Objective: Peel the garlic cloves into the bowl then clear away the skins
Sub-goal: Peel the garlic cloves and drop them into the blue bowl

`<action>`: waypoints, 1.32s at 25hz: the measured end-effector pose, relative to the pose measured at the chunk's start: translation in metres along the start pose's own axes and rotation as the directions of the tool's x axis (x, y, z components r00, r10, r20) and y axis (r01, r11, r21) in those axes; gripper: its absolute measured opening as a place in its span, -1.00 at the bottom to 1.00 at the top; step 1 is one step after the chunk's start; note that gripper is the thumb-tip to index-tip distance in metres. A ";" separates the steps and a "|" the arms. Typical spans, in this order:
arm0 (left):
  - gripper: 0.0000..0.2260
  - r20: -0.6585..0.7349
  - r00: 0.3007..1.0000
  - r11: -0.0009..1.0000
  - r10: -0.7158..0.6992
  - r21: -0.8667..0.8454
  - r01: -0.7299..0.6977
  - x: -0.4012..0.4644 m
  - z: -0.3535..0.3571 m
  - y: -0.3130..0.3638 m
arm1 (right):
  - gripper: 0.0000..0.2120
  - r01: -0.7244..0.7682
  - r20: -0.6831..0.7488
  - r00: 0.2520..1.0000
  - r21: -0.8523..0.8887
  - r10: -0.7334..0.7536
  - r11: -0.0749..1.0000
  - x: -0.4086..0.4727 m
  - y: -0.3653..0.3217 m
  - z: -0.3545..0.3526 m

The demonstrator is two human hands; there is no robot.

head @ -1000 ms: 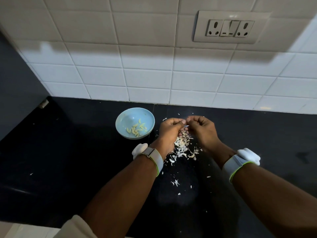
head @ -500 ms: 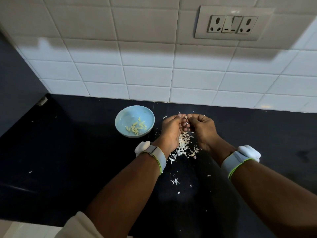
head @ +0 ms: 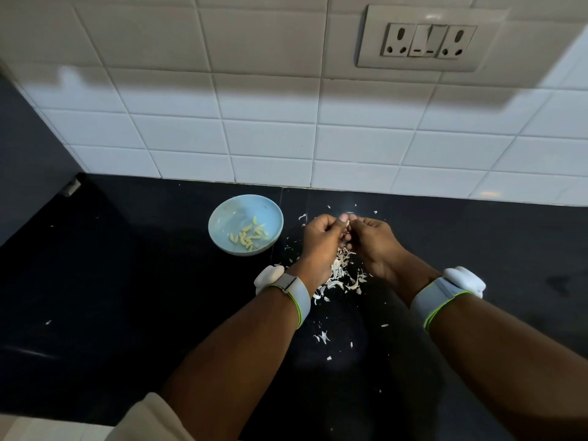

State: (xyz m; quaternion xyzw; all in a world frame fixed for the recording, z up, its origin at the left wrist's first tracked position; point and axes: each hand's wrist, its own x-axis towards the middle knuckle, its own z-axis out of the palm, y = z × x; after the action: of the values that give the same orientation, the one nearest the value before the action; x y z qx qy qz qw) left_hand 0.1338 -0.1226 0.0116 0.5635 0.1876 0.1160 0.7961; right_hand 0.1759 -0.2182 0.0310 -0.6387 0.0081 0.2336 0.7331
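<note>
My left hand [head: 319, 246] and my right hand [head: 375, 245] meet fingertip to fingertip above the black counter, both pinching a small garlic clove [head: 347, 225] that is mostly hidden between the fingers. Under and between the hands lies a heap of pale garlic skins [head: 340, 275]. To the left of my left hand stands a light blue bowl [head: 222, 218] holding several peeled yellowish cloves [head: 249, 237].
Loose skin flakes [head: 323, 337] are scattered on the black counter [head: 127, 297] toward me and around the hands. A white tiled wall [head: 286, 138] rises just behind, with a socket plate [head: 428, 39] at upper right. A dark panel [head: 28, 160] bounds the left.
Both hands have stayed together over the skin heap, fingers working on the clove and shifting slightly away from me. The bowl has not moved.
</note>
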 end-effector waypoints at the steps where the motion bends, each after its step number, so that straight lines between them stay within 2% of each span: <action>1: -0.82 -0.004 1.000 1.000 -0.005 -0.009 0.005 0.000 -0.001 0.000 | -0.69 -0.017 0.003 1.000 -0.032 0.017 0.999 0.001 -0.001 0.001; 3: -0.78 -0.037 0.999 0.999 -0.027 -0.021 0.027 0.002 0.000 -0.002 | -0.68 -0.039 -0.037 0.999 -0.123 0.034 0.992 0.003 -0.003 0.002; 5: -0.74 -0.087 0.995 0.999 -0.047 -0.020 0.045 0.004 0.001 -0.004 | -0.68 -0.049 -0.143 0.990 -0.292 0.007 0.955 0.004 -0.007 0.001; 7: -0.72 -0.128 0.989 0.997 -0.070 -0.020 0.068 0.005 0.000 -0.003 | -0.67 -0.034 -0.210 0.974 -0.524 -0.090 0.851 0.002 -0.006 -0.005; 8: -0.71 -0.136 0.988 0.997 -0.078 -0.018 0.077 0.006 0.000 -0.003 | -0.71 0.005 -0.198 0.968 -0.600 -0.154 0.800 -0.001 -0.006 -0.006; 9: -0.70 -0.140 0.987 0.997 -0.083 -0.010 0.083 0.007 -0.001 -0.003 | -0.83 0.049 -0.162 0.969 -0.606 -0.184 0.794 0.001 -0.003 -0.008; 10: -0.68 -0.144 0.986 0.996 -0.086 0.002 0.087 0.007 -0.002 -0.004 | -0.99 0.093 -0.109 0.978 -0.539 -0.179 0.837 -0.002 -0.002 -0.007; 12: -0.68 -0.152 0.984 0.996 -0.088 0.018 0.092 0.008 -0.003 -0.007 | -0.80 0.155 -0.013 0.985 -0.372 -0.172 0.915 -0.002 0.000 -0.008; 13: -0.69 -0.157 0.983 0.995 -0.093 0.014 0.096 0.008 -0.004 -0.007 | -0.80 0.181 0.021 0.982 -0.338 -0.185 0.924 -0.004 -0.001 -0.006; 16: -0.70 -0.153 0.983 0.994 -0.105 0.001 0.106 0.007 -0.005 -0.007 | -0.87 0.254 0.081 0.967 -0.377 -0.242 0.891 -0.006 -0.001 -0.005; 18: -0.68 -0.138 0.983 0.993 -0.118 -0.017 0.117 0.005 -0.004 -0.006 | -0.92 0.268 0.067 0.962 -0.419 -0.265 0.867 -0.006 -0.001 -0.005; 26: -0.67 -0.095 0.980 0.983 -0.176 -0.076 0.170 0.004 0.002 -0.004 | -0.88 0.256 -0.054 0.935 -0.582 -0.350 0.772 -0.003 0.000 -0.005; 30: -0.68 -0.078 0.976 0.976 -0.201 -0.106 0.193 0.007 0.002 -0.004 | -0.87 0.198 -0.160 0.924 -0.576 -0.347 0.793 0.000 -0.003 -0.007; 33: -0.70 -0.050 0.970 0.969 -0.238 -0.087 0.233 0.009 0.000 -0.005 | -0.91 0.197 -0.104 0.948 -0.552 -0.302 0.810 -0.001 -0.001 -0.010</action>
State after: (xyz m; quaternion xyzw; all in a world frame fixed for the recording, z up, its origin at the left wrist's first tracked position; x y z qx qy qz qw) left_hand 0.1420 -0.1210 0.0051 0.5010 0.2722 0.0449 0.8203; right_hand 0.1778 -0.2278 0.0304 -0.8317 -0.0728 0.0669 0.5464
